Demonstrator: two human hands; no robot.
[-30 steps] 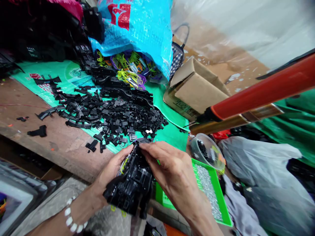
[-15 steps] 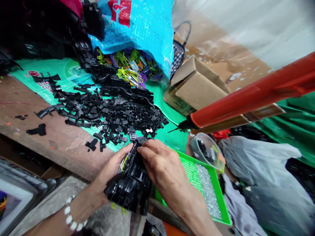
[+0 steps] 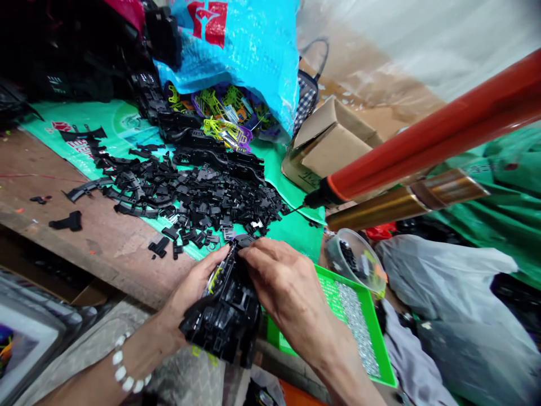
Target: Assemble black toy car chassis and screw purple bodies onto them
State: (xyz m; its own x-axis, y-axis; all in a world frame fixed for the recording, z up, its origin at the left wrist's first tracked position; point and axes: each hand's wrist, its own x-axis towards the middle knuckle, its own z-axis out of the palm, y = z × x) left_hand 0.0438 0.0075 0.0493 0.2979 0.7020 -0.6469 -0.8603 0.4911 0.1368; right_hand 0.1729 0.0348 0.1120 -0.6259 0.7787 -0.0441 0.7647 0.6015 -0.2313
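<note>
A black plastic toy car body [image 3: 224, 316] with yellow-green parts along its side is held over the table's front edge. My left hand [image 3: 192, 296] grips it from the left, thumb along its upper side; a white bead bracelet circles that wrist. My right hand [image 3: 281, 276] is closed, its fingertips pressed at the far end of the car body. Whether a small part sits between those fingertips is hidden. Just beyond the hands spreads a pile of small black plastic parts [image 3: 211, 197] on a green sheet.
A red electric screwdriver [image 3: 406, 146] slants in from the right. Beneath it stand a clear tub [image 3: 353, 259] and a green tray [image 3: 382, 344] of small silvery screws. Behind are a cardboard box [image 3: 333, 141] and a blue sack [image 3: 245, 51] with yellow-green and purple parts at its mouth.
The red screwdriver has swung slightly, its tip rising and shifting left. My right hand's fingers have shifted a little at the car body's far end. My left hand keeps its hold.
</note>
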